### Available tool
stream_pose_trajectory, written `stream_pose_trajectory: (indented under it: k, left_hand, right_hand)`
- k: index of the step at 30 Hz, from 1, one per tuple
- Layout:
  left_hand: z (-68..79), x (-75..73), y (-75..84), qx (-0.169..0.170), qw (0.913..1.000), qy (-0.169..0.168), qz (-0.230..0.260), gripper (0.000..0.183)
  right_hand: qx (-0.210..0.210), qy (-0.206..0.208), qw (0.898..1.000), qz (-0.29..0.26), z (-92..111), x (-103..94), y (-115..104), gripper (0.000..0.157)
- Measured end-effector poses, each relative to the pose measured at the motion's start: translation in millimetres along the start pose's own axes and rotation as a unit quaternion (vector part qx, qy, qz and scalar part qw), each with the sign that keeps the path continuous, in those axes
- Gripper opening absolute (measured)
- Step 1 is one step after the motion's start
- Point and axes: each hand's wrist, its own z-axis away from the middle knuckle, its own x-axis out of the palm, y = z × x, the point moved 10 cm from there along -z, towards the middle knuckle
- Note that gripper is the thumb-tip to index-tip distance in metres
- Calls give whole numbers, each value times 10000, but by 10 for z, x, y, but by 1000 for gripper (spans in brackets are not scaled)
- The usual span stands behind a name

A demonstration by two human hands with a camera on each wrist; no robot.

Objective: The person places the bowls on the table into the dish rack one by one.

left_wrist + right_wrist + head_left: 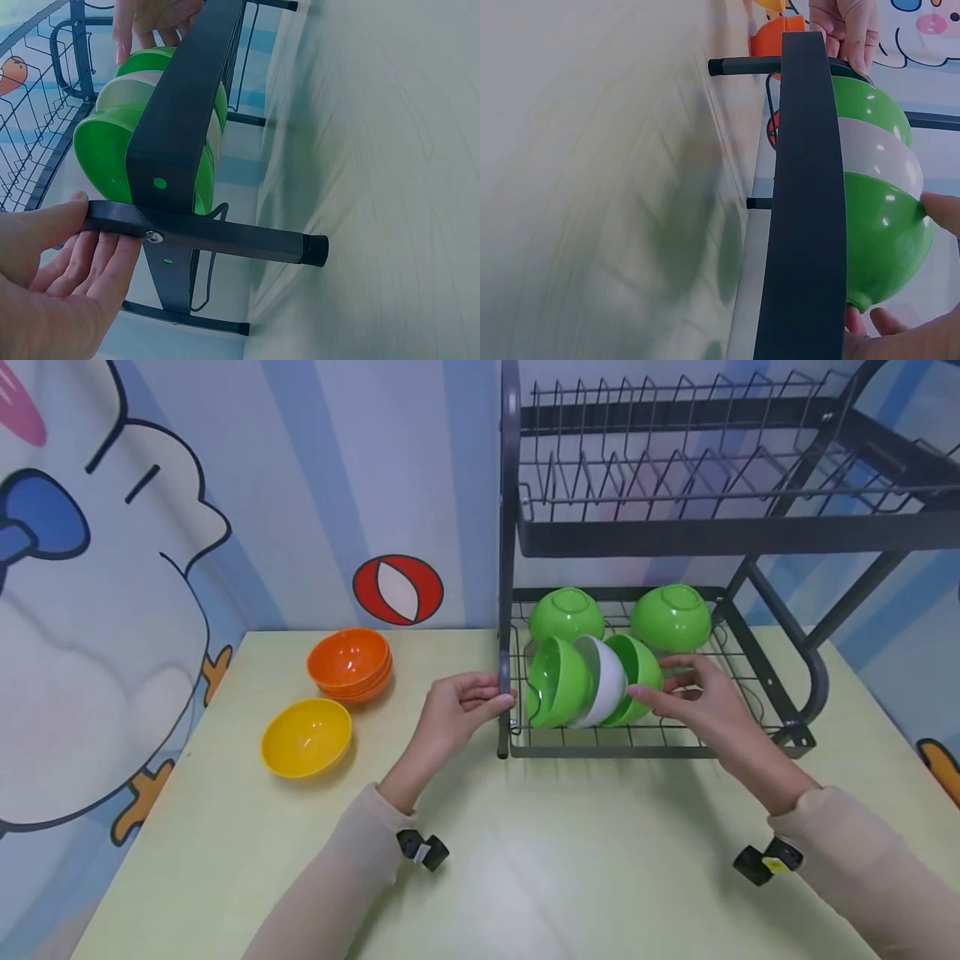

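One grip, the right hand (pixel 705 697), pinches the right green bowl (pixel 639 667), with the thumb on its outer side near the rim and the fingers around by the base. The other grip, the left hand (pixel 457 714), is closed on the front left post (pixel 507 577) of the rack (pixel 712 537), thumb against fingertips around the bar.

The pinched bowl is on the lower tier (pixel 600 752), standing on edge at the right end of a front row. Beside it come the white bowl (pixel 613 683) and the left green bowl (pixel 564 685), all turned on their sides with openings to the left, packed so closely that they overlap. Behind this row, two more green bowls sit bottom up: the back left one (pixel 566 612) and the back right one (pixel 671 617).

Well apart, left of the rack on the surface (pixel 465 877), are a stack of orange bowls (pixel 348 662) and, just in front, a yellow bowl (pixel 306 740), all upright.

The step in hand looks like settling the right green bowl into the row while the left hand steadies the frame. The next move seems to call for checking that it stands by itself, then easing thumb and fingers away without tipping its neighbours.
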Motion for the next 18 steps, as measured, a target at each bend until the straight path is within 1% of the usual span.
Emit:
stream_pose_trajectory:
  k: [10,15,18]
  left_hand:
    - [11,-3,12,86,9999,16,114,36]
    - [13,-13,11,91,9999,20,70,36]
    - [14,-15,-2,78,10000,10,56,36]
  right_hand:
    - [4,149,9998,-151,80,-52,24,77]
    - [11,220,9994,-251,115,-77,28,78]
    - [-68,237,9989,-395,136,-88,28,77]
